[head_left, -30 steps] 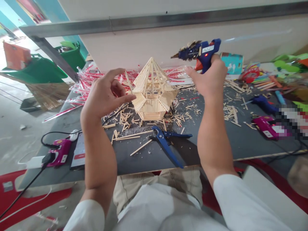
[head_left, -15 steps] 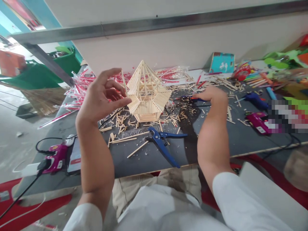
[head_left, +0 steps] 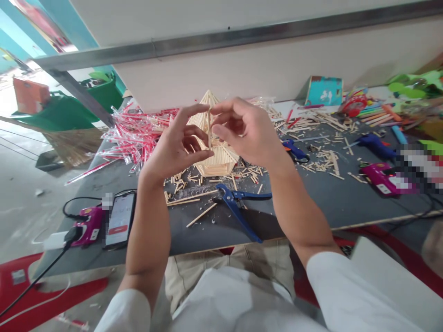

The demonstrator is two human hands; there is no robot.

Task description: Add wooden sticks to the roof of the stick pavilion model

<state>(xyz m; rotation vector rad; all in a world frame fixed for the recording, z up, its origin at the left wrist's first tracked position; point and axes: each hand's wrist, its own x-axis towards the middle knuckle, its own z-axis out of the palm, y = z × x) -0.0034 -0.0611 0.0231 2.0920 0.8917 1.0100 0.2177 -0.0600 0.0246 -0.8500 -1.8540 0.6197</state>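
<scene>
My left hand [head_left: 180, 143] holds a short wooden stick [head_left: 209, 129] upright between thumb and forefinger, in front of the stick-built model. That model [head_left: 216, 166] has a pointed roof and a flared lower tier, and both hands partly cover it. Close on the right side of the stick, my right hand [head_left: 245, 131] has its fingers bent with thumb and forefinger apart; whether they touch the stick is hard to tell. A blue cutter [head_left: 238, 214] lies below the model, beside loose sticks [head_left: 201, 215].
Red-and-clear plastic wrappers [head_left: 131, 133] pile up at left. A phone [head_left: 120, 219] and a magenta power strip [head_left: 88, 226] sit at the near left. To the right are a blue glue gun [head_left: 295, 150], stick scraps and another magenta strip [head_left: 384, 179].
My right hand has left the blue tool on the right and come up beside the stick. My left hand, still holding the stick, has moved right, in front of the model.
</scene>
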